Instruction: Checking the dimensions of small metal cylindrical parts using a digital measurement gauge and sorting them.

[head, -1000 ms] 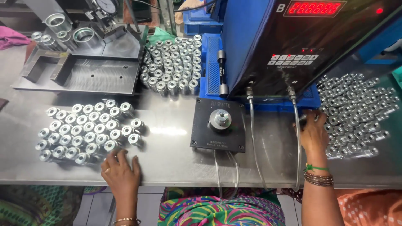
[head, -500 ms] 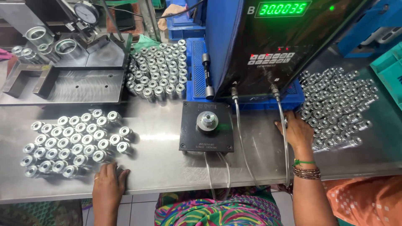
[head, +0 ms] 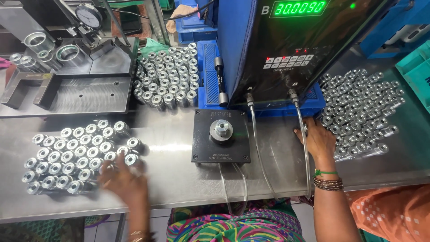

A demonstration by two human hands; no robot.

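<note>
Resting blurred at the near table edge, left hand [head: 120,178] open, fingers touching the nearest metal bushings [head: 80,154] of the left cluster. Lying flat and open, right hand [head: 317,140] beside the right pile of bushings [head: 363,112], gripping nothing. Sitting between them, black gauge block [head: 221,136] carrying one bushing. Glowing green beyond, blue readout unit [head: 286,40].

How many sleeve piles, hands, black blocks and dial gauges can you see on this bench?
Sleeve piles: 3
Hands: 2
Black block: 1
Dial gauge: 1
Total: 7
</note>
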